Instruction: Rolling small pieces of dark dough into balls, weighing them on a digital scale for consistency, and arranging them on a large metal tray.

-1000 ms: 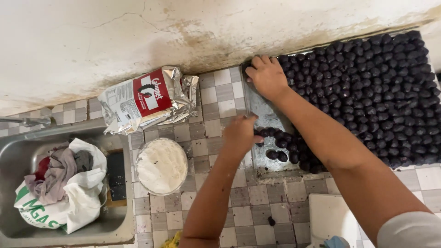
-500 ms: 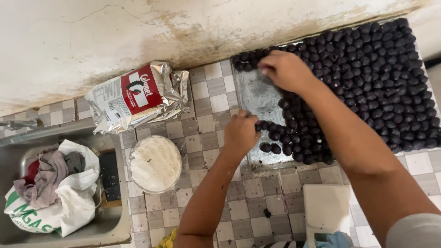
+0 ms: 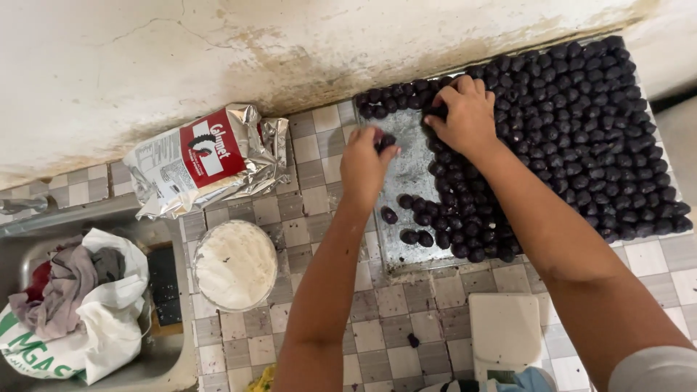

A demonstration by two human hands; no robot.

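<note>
Dark ball point(image 3: 385, 139) pinched in left hand point(image 3: 365, 163) | right hand point(image 3: 465, 116) palm-down (fingers curled) on balls point(image 3: 581, 131), metal tray point(image 3: 406, 174)

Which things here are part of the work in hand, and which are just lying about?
In use: left hand holding a dark ball; right hand on the ball rows; metal tray.

Lying about: foil bag, flour bowl, sink with cloths, white box.

small dark round balls point(image 3: 581, 138) lie packed in rows on a metal tray point(image 3: 406, 174).
</note>
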